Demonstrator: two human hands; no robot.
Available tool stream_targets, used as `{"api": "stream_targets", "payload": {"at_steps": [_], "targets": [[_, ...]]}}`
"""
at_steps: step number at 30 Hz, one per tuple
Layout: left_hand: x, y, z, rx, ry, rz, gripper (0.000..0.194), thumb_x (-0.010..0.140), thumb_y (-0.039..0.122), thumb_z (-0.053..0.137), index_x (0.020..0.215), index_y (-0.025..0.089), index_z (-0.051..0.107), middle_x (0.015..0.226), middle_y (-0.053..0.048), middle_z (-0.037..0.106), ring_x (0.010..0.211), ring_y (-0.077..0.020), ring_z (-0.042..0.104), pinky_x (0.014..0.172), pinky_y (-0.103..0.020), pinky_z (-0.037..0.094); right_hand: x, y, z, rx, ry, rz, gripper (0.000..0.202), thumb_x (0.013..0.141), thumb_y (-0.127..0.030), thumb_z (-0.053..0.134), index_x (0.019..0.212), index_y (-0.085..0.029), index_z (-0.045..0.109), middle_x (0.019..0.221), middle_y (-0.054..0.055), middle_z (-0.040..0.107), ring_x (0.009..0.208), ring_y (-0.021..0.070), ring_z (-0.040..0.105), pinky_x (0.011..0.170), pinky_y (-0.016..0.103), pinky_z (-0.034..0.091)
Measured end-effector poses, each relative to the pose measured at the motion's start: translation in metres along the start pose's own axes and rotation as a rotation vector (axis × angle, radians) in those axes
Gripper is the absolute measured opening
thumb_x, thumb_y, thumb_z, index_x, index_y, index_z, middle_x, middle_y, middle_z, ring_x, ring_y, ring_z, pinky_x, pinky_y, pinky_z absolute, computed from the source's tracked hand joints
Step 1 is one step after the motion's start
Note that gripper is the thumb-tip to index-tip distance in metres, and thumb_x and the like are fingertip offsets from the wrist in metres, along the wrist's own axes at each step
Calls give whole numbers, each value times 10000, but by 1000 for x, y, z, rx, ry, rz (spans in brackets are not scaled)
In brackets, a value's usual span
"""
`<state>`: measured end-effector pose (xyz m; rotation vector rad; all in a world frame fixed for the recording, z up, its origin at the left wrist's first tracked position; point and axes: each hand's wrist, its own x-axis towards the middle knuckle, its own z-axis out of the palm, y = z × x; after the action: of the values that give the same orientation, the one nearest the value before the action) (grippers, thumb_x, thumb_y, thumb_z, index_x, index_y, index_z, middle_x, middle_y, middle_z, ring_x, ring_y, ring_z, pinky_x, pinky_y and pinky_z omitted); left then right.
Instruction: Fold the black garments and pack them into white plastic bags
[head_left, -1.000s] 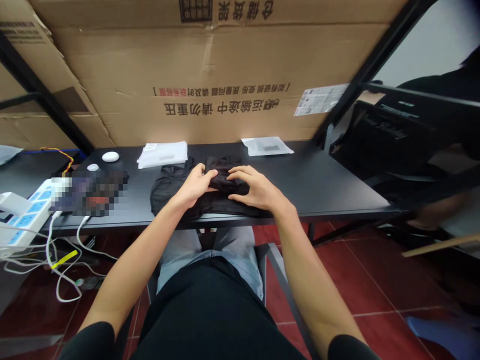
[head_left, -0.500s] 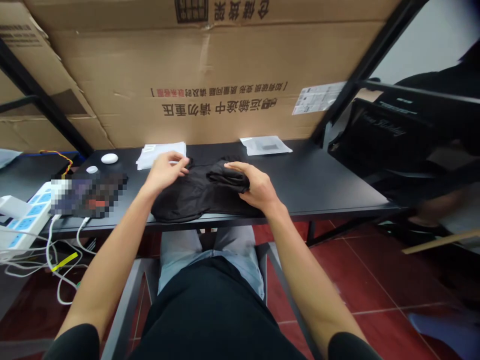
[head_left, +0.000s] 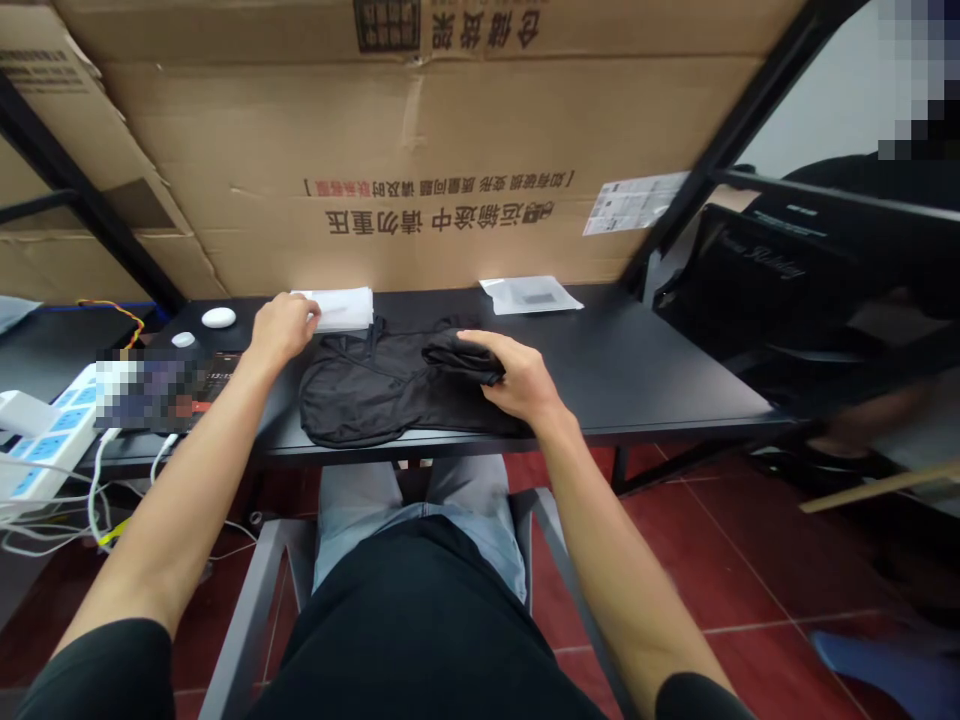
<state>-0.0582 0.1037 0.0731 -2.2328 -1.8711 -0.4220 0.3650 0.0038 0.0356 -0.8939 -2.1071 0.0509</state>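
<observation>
Black fabric (head_left: 360, 392) lies spread near the front edge of the black table. My right hand (head_left: 521, 375) is wrapped round a bunched, folded black cloth (head_left: 461, 355) at the fabric's right part. To the left, my left hand (head_left: 283, 325) is at the left end of a stack of white packets (head_left: 345, 308). Its fingers are curled at the packets' edge; whether they pinch one is too small to tell.
A clear plastic bag (head_left: 531, 294) lies at the table's back. White round items (head_left: 218, 318), pixelated devices and a power strip (head_left: 56, 445) with cables are on the left. Cardboard (head_left: 450, 120) stands behind. A person sits beyond the frame at right.
My left hand has moved left, away from the black fabric to the left end of the white packets. My right hand still holds the bunched cloth, almost in the same place.
</observation>
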Motion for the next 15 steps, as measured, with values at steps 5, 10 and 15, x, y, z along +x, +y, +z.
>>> {"api": "stream_targets", "payload": {"at_steps": [5, 10, 15], "targets": [[-24, 51, -29, -11, 95, 140, 331, 1099, 312, 504, 1247, 213, 783, 1343, -214, 787, 1321, -436, 711, 1116, -546, 557, 1, 3, -5, -20, 152, 112, 606, 892, -124, 671, 1486, -220, 740, 1407, 118, 855, 1266, 346, 853, 1140, 494, 682], [-73, 114, -31, -155, -93, 262, 259, 1117, 361, 573, 1288, 255, 736, 1093, -146, 819, 1061, -404, 792, 951, -473, 576, 7, 3, -9, -34, 443, 292, 352, 1009, -390, 772, 1323, -233, 741, 1185, 131, 868, 1142, 378, 864, 1080, 541, 694], [-93, 142, -15, -246, -196, 246, 287, 1148, 380, 558, 1377, 284, 702, 1033, -115, 839, 1004, -376, 815, 915, -436, 580, 15, -15, -4, 89, 646, 198, 360, 1048, -456, 787, 1328, -241, 717, 1304, 143, 821, 1347, 377, 791, 1256, 589, 602]]}}
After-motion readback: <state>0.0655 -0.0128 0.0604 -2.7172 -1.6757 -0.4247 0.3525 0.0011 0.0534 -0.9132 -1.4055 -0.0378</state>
